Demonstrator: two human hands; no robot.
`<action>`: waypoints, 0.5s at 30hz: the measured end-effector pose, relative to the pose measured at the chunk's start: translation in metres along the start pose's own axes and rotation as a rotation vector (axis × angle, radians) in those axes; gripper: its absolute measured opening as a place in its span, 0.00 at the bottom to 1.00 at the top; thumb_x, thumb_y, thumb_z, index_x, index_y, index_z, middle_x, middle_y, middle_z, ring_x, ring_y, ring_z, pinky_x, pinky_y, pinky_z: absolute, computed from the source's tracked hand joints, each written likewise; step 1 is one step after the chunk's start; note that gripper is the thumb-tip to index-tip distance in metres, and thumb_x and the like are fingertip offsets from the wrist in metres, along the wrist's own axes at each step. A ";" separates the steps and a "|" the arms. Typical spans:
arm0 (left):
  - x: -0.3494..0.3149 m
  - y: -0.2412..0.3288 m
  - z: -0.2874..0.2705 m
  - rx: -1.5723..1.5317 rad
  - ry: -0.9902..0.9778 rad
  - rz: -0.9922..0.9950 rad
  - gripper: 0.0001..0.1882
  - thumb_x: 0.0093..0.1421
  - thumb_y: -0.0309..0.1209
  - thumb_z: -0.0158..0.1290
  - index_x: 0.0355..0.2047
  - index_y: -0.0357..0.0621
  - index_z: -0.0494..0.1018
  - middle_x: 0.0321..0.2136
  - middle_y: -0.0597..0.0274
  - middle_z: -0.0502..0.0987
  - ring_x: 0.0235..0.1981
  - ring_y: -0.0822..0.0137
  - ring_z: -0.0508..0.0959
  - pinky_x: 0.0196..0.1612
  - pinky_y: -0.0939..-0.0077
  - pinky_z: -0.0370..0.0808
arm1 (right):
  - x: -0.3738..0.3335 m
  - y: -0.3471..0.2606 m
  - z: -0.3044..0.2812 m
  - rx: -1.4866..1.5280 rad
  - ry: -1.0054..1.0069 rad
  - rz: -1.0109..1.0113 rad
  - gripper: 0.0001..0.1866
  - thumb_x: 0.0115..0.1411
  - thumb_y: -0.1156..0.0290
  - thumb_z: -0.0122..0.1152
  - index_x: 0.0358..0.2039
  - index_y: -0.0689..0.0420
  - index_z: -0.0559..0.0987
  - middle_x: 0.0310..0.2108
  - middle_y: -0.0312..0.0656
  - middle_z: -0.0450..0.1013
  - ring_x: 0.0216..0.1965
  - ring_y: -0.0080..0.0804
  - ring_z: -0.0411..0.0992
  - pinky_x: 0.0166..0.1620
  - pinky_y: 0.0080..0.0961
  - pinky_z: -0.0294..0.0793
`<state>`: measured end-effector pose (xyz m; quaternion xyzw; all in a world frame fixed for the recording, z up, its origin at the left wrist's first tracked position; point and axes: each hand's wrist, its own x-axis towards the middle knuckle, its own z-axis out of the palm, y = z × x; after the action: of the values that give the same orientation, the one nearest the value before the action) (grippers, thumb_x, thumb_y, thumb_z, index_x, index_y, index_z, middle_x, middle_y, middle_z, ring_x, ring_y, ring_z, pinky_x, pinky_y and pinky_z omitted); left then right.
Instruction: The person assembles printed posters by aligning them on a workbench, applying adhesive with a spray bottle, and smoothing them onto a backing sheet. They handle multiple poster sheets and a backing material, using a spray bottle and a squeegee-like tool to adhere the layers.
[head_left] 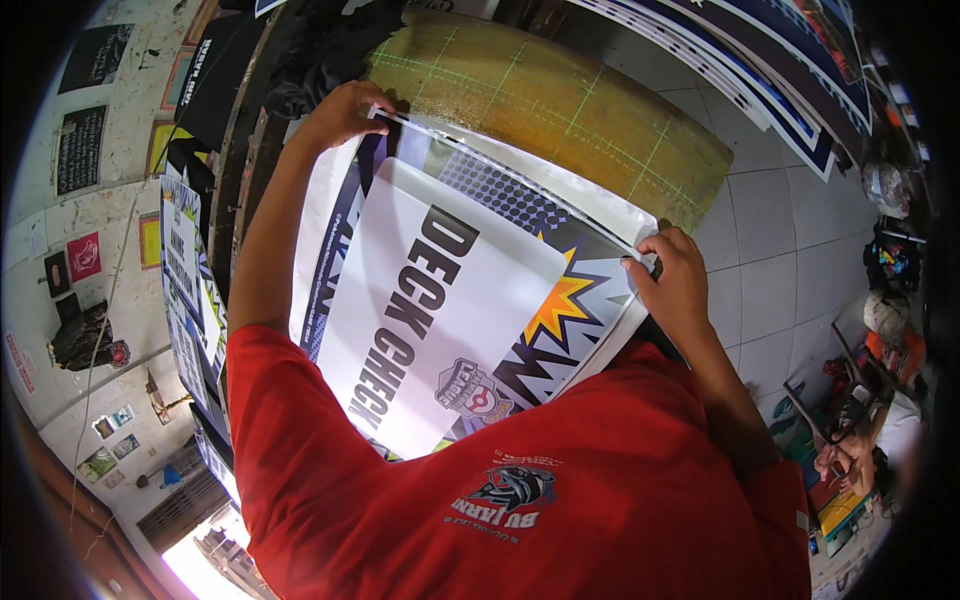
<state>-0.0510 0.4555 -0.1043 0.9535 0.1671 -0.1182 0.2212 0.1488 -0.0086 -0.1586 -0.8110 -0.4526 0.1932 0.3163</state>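
A large printed poster (447, 290) lies in front of my chest, with a white panel of bold black lettering, a yellow-orange starburst and a dotted purple pattern. My left hand (345, 115) has its fingers closed on the far left corner of this sheet. At the right corner, my right hand (672, 272) pinches the edge between thumb and fingers. Along the far edge, white backing or another sheet shows beneath. Beyond it spreads an olive cutting mat (560, 110) with green grid lines, partly covered by the poster.
Stacked printed sheets (740, 75) lie at the upper right. Black cloth (325, 60) is bunched beside the mat. Printed boards (195, 290) stand to the left. Grey floor tiles (780, 230) show on the right, where another person's hand (850, 462) appears among clutter.
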 end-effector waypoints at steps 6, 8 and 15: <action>-0.002 -0.005 0.001 -0.021 -0.008 0.026 0.15 0.46 0.25 0.69 0.36 0.44 0.81 0.36 0.59 0.80 0.42 0.57 0.76 0.50 0.66 0.70 | -0.002 -0.002 -0.001 -0.004 -0.006 0.004 0.12 0.49 0.69 0.70 0.31 0.56 0.76 0.33 0.42 0.71 0.40 0.44 0.70 0.44 0.38 0.68; -0.001 -0.005 0.002 -0.037 -0.003 0.016 0.15 0.46 0.25 0.69 0.36 0.44 0.81 0.36 0.59 0.80 0.42 0.57 0.76 0.50 0.66 0.70 | -0.001 -0.001 0.000 0.006 -0.004 -0.003 0.12 0.49 0.69 0.70 0.31 0.56 0.76 0.33 0.42 0.71 0.40 0.44 0.71 0.44 0.38 0.68; 0.000 -0.007 0.004 -0.033 -0.005 -0.048 0.16 0.44 0.24 0.69 0.36 0.43 0.81 0.37 0.61 0.80 0.46 0.59 0.75 0.53 0.68 0.69 | -0.002 -0.002 0.000 -0.011 0.004 -0.002 0.11 0.50 0.70 0.70 0.31 0.56 0.76 0.33 0.42 0.71 0.40 0.44 0.71 0.44 0.38 0.68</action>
<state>-0.0542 0.4594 -0.1101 0.9451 0.1913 -0.1230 0.2346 0.1464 -0.0095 -0.1569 -0.8127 -0.4538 0.1889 0.3130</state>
